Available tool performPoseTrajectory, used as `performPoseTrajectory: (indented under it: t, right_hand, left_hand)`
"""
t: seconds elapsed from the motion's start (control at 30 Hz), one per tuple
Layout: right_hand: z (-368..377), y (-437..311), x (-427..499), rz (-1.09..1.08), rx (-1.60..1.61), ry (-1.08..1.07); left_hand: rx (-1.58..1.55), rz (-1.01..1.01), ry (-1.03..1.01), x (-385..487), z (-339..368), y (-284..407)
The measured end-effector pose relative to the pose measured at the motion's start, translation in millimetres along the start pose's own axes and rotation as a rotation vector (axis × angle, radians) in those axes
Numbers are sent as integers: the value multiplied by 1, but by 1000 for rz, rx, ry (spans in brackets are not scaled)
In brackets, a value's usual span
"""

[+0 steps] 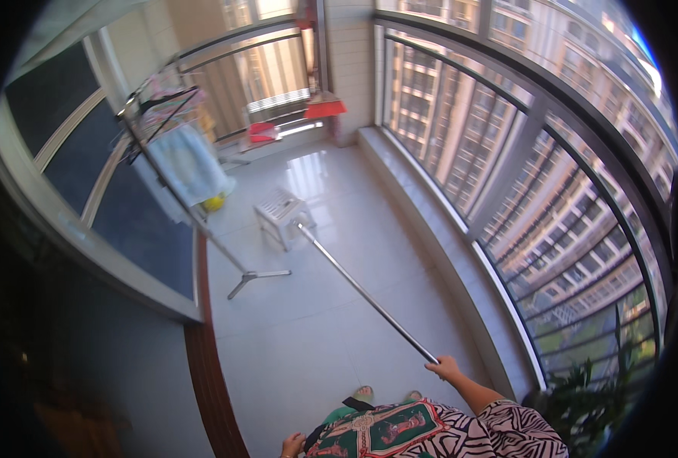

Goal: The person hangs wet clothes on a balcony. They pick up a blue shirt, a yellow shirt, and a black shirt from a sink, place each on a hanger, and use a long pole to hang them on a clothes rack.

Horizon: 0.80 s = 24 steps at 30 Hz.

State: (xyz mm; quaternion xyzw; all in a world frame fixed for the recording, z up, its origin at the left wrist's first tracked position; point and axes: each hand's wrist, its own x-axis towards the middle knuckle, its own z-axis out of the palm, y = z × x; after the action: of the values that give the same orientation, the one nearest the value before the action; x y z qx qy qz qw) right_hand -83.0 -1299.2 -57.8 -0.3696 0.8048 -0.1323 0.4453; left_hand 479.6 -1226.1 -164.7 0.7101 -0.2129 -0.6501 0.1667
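My right hand [444, 367] grips the near end of a long metal pole [367, 295]. The pole slants away to the upper left over the tiled floor. Its far tip appears close to a white slatted stool [282, 207]; whether they touch is unclear. At the bottom edge, beside the patterned clothing I wear [402, 426], my left hand [294, 444] is partly cut off with its fingers curled. Nothing can be made out inside it.
A metal drying rack [170, 189] with hangers and a light blue cloth [193, 163] stands left. Behind it lies something yellow [214, 202]. Red dustpans [324, 107] are at the far wall. Railed windows and a ledge [430, 240] run right; a dark red sill [207, 372] crosses the doorway.
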Motion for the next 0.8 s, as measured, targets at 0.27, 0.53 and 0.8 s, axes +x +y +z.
performPoseTrajectory:
  t: [0.27,0.53,0.8]
  right_hand:
    - [72,114,-231,228,-32,291]
    - [94,78,-336,56,161,766]
    - [170,127,-481,-20,313,1108]
  left_hand:
    - [446,212,-254,77,80,245]
    - [201,509,-817,-57,304,374]
    - [-307,572,-1682,-363,373,368]
